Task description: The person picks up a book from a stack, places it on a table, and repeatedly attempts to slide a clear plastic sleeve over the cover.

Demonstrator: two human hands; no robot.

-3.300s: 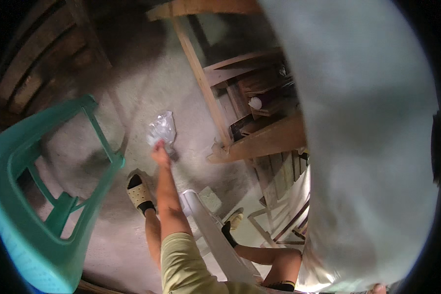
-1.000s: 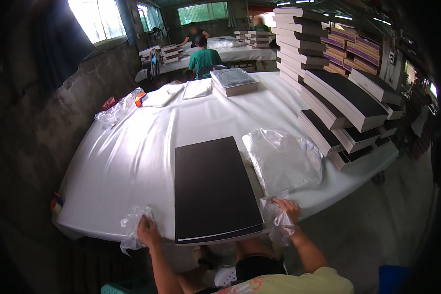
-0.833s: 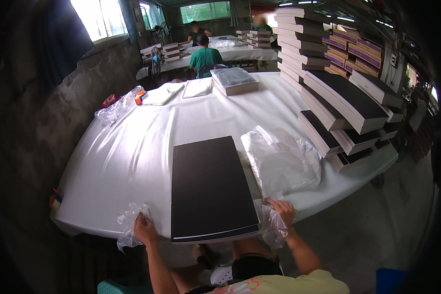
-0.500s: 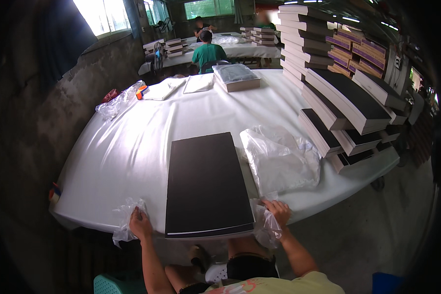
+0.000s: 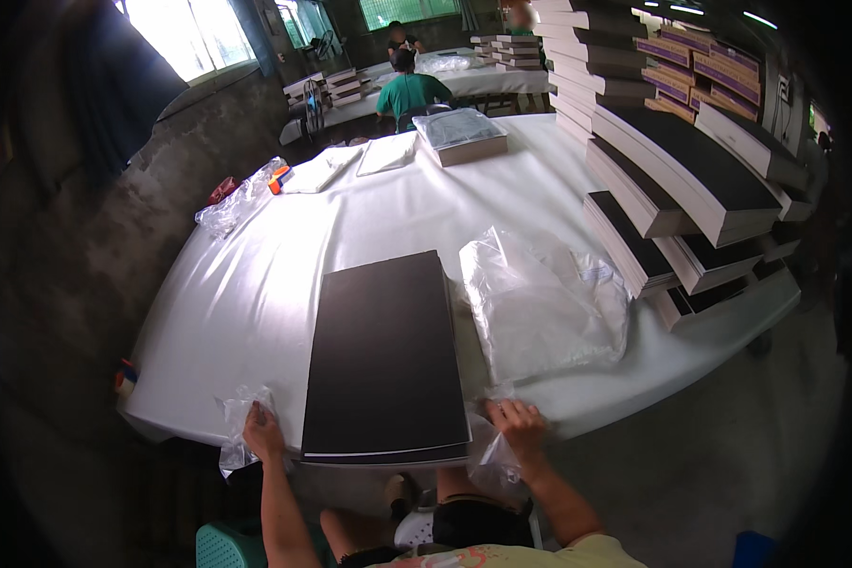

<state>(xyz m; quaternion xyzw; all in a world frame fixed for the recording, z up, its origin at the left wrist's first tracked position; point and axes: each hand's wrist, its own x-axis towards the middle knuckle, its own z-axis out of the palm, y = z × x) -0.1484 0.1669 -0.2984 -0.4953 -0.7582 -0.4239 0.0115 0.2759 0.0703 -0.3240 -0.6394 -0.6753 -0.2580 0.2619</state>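
A thick block with a black cover (image 5: 386, 355), like a large book, lies at the table's near edge between my hands. My left hand (image 5: 263, 435) pinches crumpled clear plastic film (image 5: 239, 426) just left of the block's near corner. On the other side, my right hand (image 5: 517, 426) has its fingers curled over more clear film (image 5: 492, 456), close to the near right corner. Whether both pieces belong to one bag under the block cannot be seen. A pile of clear plastic bags (image 5: 544, 312) lies right of the block.
Tall stacks of black-covered blocks (image 5: 691, 166) stand along the table's right side. Farther back are a film-topped block (image 5: 459, 137), folded white sheets (image 5: 388, 151) and an orange tape dispenser (image 5: 279, 180). Another tape roll (image 5: 125, 379) sits at the left edge. A person in green (image 5: 412, 93) sits beyond.
The black block has shifted slightly left on the table, away from the pile of bags. Both hands have moved left with it, still holding the film. The whole view has also shifted a little.
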